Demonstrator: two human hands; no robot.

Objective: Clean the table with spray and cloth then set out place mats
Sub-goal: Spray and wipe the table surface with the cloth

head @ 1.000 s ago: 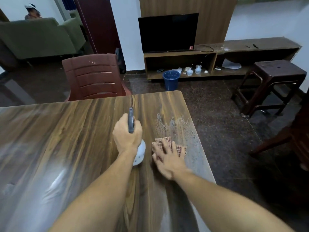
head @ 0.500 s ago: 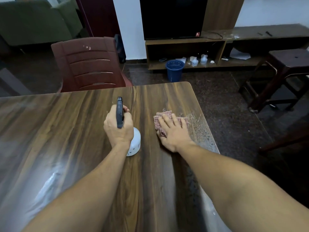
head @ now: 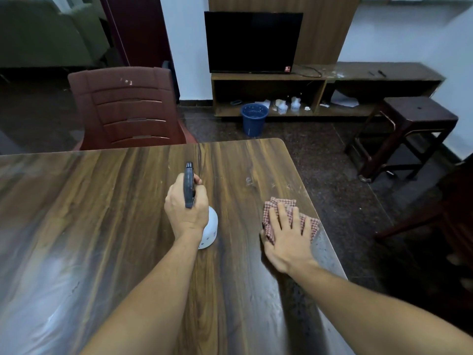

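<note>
Under the right grip (head: 286, 239), spread flat, the checkered cloth (head: 270, 208) is sliding away from the left grip (head: 185, 208) toward the table (head: 102, 201) edge. That left grip is staying curled around the spray bottle (head: 211, 226). Droplets (head: 248, 180) are disappearing, so wiping is advancing; mats are waiting.

The left hand (head: 185, 211) grips a white spray bottle (head: 210, 228) standing on the brown table (head: 76, 213). The right hand (head: 285, 238) lies flat on a checked cloth (head: 268, 208) near the table's right edge. A red chair (head: 128, 108) stands behind.
</note>
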